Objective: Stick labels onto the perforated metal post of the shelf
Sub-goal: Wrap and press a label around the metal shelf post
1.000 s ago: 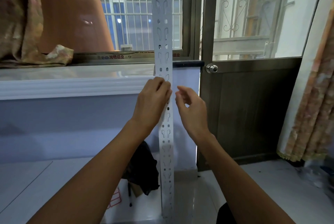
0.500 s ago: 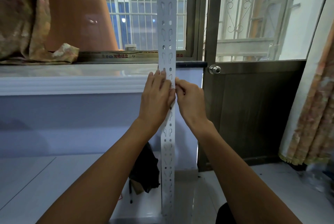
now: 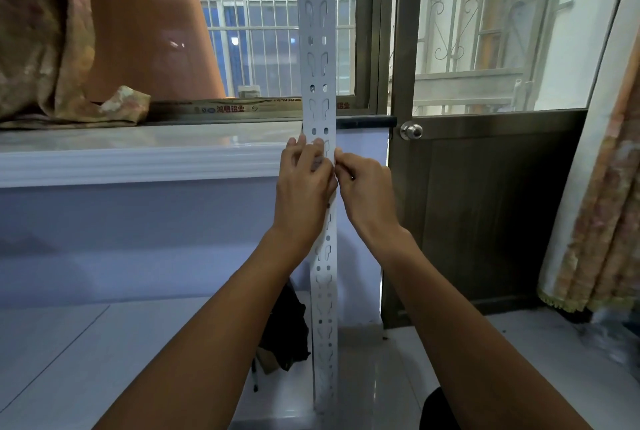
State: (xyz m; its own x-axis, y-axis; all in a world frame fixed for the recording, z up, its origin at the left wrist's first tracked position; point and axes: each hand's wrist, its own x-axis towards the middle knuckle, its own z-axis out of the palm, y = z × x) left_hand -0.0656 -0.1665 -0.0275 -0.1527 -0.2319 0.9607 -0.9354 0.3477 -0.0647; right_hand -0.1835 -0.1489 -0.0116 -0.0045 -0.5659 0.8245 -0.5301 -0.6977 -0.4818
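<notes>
A white perforated metal post [image 3: 318, 48] stands upright in the middle of the view, from the floor to beyond the top edge. My left hand [image 3: 304, 190] lies over its front at sill height, fingers pressed flat on the metal. From the right, my right hand [image 3: 367, 190] meets it, fingertips pinched against the post's right edge beside my left fingers. No label shows; the spot under my fingers is hidden.
Behind the post runs a white window sill [image 3: 138, 152] with crumpled patterned fabric [image 3: 52, 48] at its left end. A dark door [image 3: 485, 204] with a metal knob [image 3: 411, 130] stands to the right, then a curtain [image 3: 602, 204]. A dark bag [image 3: 284, 332] lies on the tiled floor.
My right hand has moved left from open air onto the post's right edge and closed its fingertips there. My left hand has stayed on the post, shifting slightly upward.
</notes>
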